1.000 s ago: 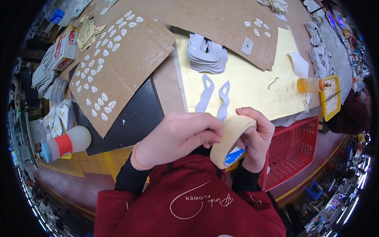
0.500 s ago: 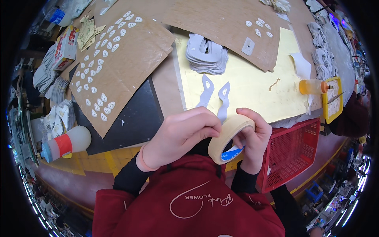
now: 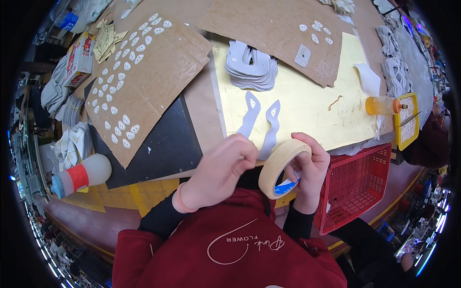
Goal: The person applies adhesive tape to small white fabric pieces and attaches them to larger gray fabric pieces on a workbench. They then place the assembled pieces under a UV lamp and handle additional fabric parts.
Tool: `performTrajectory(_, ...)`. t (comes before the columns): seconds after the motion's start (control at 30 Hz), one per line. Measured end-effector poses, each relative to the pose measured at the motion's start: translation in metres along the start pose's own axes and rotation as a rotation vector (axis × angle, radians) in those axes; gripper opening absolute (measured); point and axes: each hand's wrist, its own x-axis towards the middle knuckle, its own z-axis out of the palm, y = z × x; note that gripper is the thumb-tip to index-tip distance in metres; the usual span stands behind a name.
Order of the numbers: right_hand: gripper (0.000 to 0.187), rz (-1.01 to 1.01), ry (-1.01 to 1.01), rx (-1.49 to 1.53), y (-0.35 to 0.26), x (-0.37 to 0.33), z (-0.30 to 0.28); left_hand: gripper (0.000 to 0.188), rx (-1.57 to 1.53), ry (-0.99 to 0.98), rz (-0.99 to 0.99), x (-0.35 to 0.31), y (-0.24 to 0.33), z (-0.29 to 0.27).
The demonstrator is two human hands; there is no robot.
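Note:
My right hand [image 3: 313, 169] grips a roll of cream masking tape [image 3: 269, 174] with a blue-and-white core, its fingers reaching inside the ring. Just left of the roll and apart from it, my left hand [image 3: 218, 168] is closed with thumb and fingers together; what they hold, if anything, is hidden. Beyond my hands, two wavy grey cut pieces, a left strip [image 3: 249, 115] and a right strip [image 3: 272, 126], lie on yellow paper [image 3: 307, 113]. Each carries a small white oval patch. Behind them stands a stack of grey looped pieces [image 3: 249, 67].
Brown boards, one left [image 3: 158, 81] and one at the back [image 3: 269, 24], bear white oval patches. A white bottle [image 3: 93, 170] with a red band lies left. At right are an orange-filled bottle [image 3: 379, 105], a yellow tray [image 3: 402, 139] and a red crate [image 3: 353, 187].
My left hand has drawn away from the tape roll, slightly down and to the left. The roll in my right hand has shifted a little to the right.

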Motion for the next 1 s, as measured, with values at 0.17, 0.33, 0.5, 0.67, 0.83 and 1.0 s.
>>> performTrajectory(0.17,0.033,-0.003,-0.015,0.005,-0.003,0.001,0.002,0.020,-0.024,-0.061,0.059,0.010,0.010,-0.010)
performTrajectory(0.33,0.034,-0.019,-0.007,0.008,-0.002,0.003,0.004,0.024,-0.084,-0.079,-0.021,0.010,0.014,-0.006)
performTrajectory(0.5,0.035,-0.021,-0.028,-0.026,-0.006,0.001,0.009,0.028,-0.310,-0.089,-0.172,0.009,0.013,-0.005)
performTrajectory(0.67,0.038,-0.032,-0.046,-0.067,-0.004,0.001,0.007,0.024,-0.225,-0.173,-0.177,0.013,0.021,-0.014)
performTrajectory(0.83,0.039,0.002,-0.036,-0.093,-0.005,0.000,0.009,0.020,-0.212,-0.199,-0.186,0.011,0.020,-0.014)
performTrajectory(1.0,0.038,-0.010,-0.037,-0.066,-0.003,0.001,0.005,0.019,-0.222,-0.162,-0.202,0.003,0.016,-0.005)
